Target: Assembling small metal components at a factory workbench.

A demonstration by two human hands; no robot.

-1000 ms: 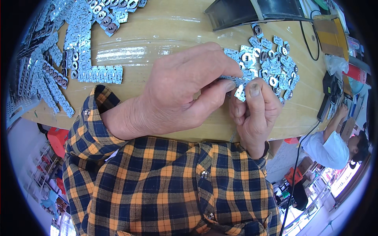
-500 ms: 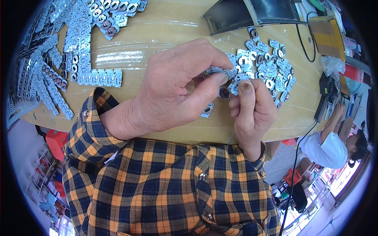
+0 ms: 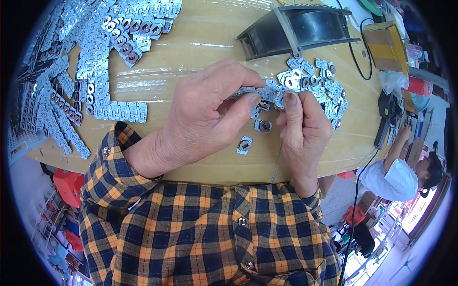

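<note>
**Small strip between two hands, loose pieces below**

I am looking at the strip [image 3: 260, 92], a short row of joined metal pieces, which both hands are holding just above the table [image 3: 210, 47]. The left hand [image 3: 202, 119] is pinching its left end between thumb and forefinger, and the right hand [image 3: 303, 128] is gripping the right end with thumb pressed on top. So both hands are closed on the strip, not resting free.

Under the strip, two single pieces [image 3: 254, 136] are lying on the wood, apart from each other. Behind the right fingers the pile [image 3: 315, 83] of loose pieces is spreading, touching almost the fingertips.

What I am fearing: the pieces are thin and shiny, so the grip is depending on a small area of the fingers. If the hands are bending or pulling unevenly, a piece may be snapping off and jumping, maybe over the near table edge, which is close. Also the edges are looking sharp, so a slip could be cutting a fingertip. The right hand could be pushing the pile and scattering it toward the black tray [image 3: 300, 26]. On the far left, the rows [image 3: 76, 90] of long strips are lying well apart and are seeming safe.
</note>
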